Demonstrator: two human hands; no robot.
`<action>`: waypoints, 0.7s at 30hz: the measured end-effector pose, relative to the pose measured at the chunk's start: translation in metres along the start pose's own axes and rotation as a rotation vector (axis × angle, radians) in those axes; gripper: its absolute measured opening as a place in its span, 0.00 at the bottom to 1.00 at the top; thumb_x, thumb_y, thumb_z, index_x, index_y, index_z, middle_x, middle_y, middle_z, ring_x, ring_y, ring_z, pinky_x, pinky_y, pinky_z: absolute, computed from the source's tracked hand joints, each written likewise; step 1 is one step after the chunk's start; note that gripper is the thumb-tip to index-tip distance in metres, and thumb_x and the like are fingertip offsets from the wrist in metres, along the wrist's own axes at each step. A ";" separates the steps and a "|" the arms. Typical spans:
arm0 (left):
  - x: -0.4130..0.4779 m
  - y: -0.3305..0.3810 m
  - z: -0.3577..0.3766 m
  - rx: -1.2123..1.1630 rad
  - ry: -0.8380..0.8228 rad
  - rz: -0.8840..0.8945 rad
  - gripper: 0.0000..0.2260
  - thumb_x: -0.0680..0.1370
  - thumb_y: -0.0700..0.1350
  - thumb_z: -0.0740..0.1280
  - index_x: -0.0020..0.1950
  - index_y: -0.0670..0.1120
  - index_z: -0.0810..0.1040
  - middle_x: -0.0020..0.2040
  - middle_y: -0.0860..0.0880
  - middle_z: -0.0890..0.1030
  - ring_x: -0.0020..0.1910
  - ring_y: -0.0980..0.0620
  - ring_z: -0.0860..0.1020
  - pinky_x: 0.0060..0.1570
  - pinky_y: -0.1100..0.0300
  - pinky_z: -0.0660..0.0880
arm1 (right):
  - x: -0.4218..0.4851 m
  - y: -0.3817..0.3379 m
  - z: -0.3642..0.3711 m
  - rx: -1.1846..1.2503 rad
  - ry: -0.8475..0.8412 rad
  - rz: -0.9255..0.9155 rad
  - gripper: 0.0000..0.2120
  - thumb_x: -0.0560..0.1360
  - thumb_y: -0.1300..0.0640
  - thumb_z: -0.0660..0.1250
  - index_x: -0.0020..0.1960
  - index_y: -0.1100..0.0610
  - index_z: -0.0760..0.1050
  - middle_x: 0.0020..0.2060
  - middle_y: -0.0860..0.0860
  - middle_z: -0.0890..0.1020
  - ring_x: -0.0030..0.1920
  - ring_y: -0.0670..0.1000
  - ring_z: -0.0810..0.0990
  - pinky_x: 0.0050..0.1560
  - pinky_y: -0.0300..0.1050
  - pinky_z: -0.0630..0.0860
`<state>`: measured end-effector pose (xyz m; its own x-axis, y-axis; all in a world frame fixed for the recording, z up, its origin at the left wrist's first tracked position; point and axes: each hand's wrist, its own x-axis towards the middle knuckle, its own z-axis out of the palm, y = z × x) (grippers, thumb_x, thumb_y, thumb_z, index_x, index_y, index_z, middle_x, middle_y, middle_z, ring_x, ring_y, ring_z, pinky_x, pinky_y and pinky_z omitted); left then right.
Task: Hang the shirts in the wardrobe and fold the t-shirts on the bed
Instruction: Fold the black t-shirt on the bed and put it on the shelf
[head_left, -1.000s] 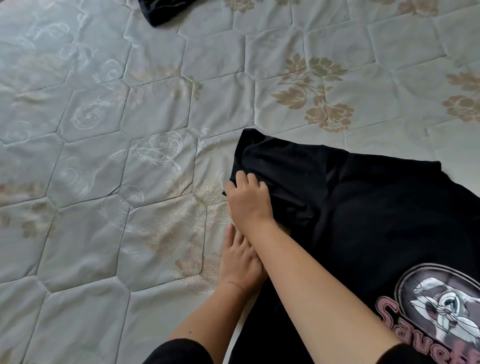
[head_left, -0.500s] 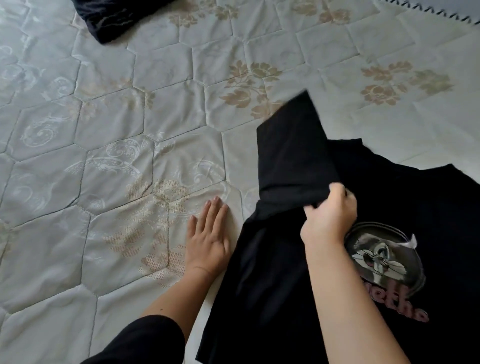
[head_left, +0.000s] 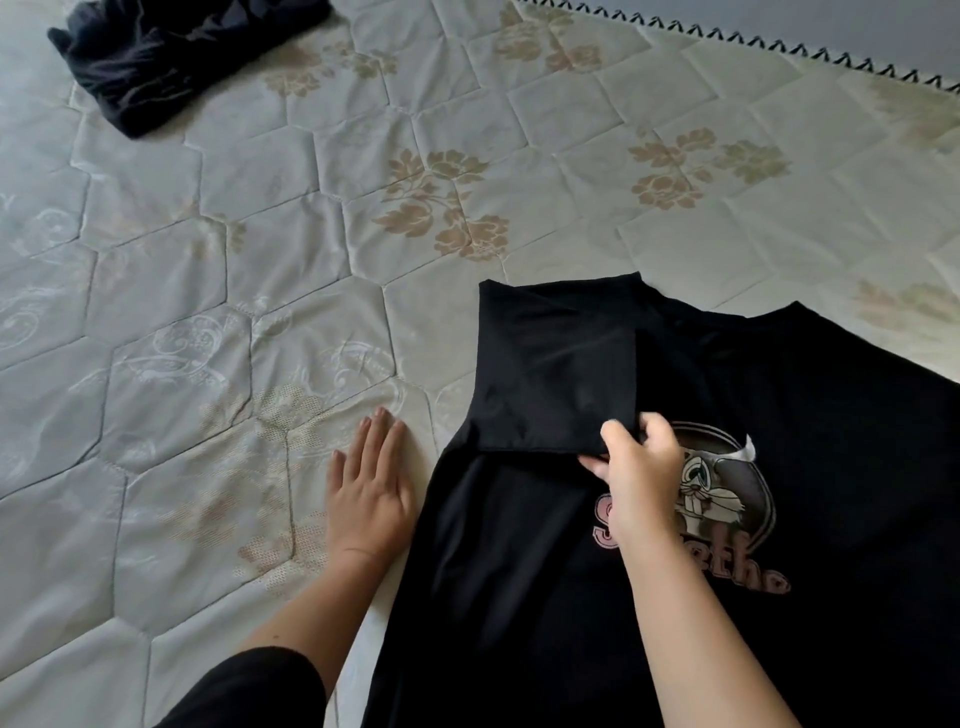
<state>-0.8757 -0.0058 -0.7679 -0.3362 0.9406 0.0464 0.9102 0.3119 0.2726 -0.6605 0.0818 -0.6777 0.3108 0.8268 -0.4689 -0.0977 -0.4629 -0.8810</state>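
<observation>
A black t-shirt (head_left: 519, 597) lies front-up on the bed (head_left: 208, 322), filling the near right part of the view. Its neckline points to the far side, and its lower body runs out of the bottom of the frame. The left sleeve (head_left: 556, 374) is turned inward and lies flat across the chest, with its hem running left to right.

The right hand (head_left: 641, 473) pinches the right corner of that sleeve hem, fingers curled over the fabric and thumb tucked beneath the edge. It sits over the left side of the chest print (head_left: 727, 493). The print is a round dark badge with a cartoon buck-toothed animal face. Pink outlined lettering runs below it: an "S" shows at the left, the forearm covers the next letters, and "eth" follows with a round character after it. The whole word cannot be read.

The left hand (head_left: 371, 488) lies palm down on the mattress just beside the shirt's left edge. Its fingers are straight and close together and hold nothing. A black cuff (head_left: 249, 691) covers that arm near the bottom edge.

The bed's surface is pale quilted fabric stitched in hexagons, with tan flower motifs. A crumpled dark garment (head_left: 171, 57) lies at the far left corner, well apart from the t-shirt. A black zigzag trim (head_left: 727, 49) lines the far right edge of the bed.
</observation>
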 end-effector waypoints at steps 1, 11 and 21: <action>0.000 0.000 0.000 -0.001 0.001 -0.002 0.27 0.73 0.47 0.51 0.72 0.46 0.68 0.74 0.48 0.64 0.73 0.52 0.58 0.68 0.46 0.56 | -0.001 0.006 -0.004 -0.038 0.008 0.043 0.06 0.72 0.68 0.61 0.39 0.59 0.71 0.39 0.53 0.76 0.36 0.49 0.76 0.36 0.44 0.80; 0.000 0.000 -0.001 -0.007 0.018 -0.009 0.27 0.73 0.47 0.51 0.71 0.45 0.69 0.73 0.47 0.65 0.73 0.52 0.56 0.69 0.47 0.55 | 0.049 -0.010 0.007 -0.328 0.159 0.051 0.24 0.74 0.52 0.65 0.26 0.57 0.59 0.23 0.52 0.63 0.27 0.53 0.60 0.36 0.49 0.62; 0.000 0.000 -0.002 -0.001 0.032 0.018 0.27 0.71 0.46 0.54 0.71 0.46 0.66 0.72 0.46 0.67 0.72 0.50 0.59 0.68 0.51 0.51 | 0.070 -0.015 0.016 -0.246 0.108 -0.054 0.07 0.75 0.62 0.64 0.38 0.61 0.71 0.32 0.49 0.74 0.37 0.52 0.71 0.35 0.43 0.68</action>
<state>-0.8763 -0.0061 -0.7656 -0.3276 0.9412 0.0823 0.9159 0.2950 0.2720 -0.6528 0.1519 -0.6979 0.4098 0.8194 -0.4009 0.1504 -0.4941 -0.8563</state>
